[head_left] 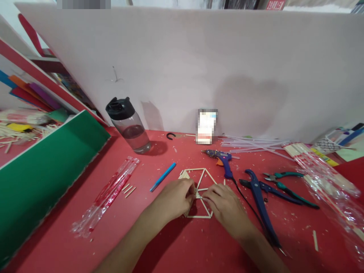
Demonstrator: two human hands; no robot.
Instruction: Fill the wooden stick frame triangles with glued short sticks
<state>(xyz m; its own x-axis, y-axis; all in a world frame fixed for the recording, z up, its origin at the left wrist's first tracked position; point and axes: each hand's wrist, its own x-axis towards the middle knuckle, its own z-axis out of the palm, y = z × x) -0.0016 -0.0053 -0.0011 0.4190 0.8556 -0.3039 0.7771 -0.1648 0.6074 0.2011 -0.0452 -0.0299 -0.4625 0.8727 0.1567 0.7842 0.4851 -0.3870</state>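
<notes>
A flat, many-sided frame of thin wooden sticks (199, 217) with spokes meeting near its middle lies on the red table. My left hand (179, 195) reaches over its left side, fingers pinched near the centre; what they hold is too small to make out. Over the right side is my right hand (223, 204), its fingers bent together close to the centre, and any piece in them is hidden. Several short sticks set side by side (184, 174) fill part of the frame's upper left. A blue pen (163, 177) lies to the left of the frame.
A bottle (132, 132), a lit phone (207, 127) and glue sticks (256, 144) stand or lie at the back. Right of my hands are a glue gun (226, 163) with its cord, a blue cutter (260, 201) and pliers (287, 185). Plastic wrappers (108, 197) lie left.
</notes>
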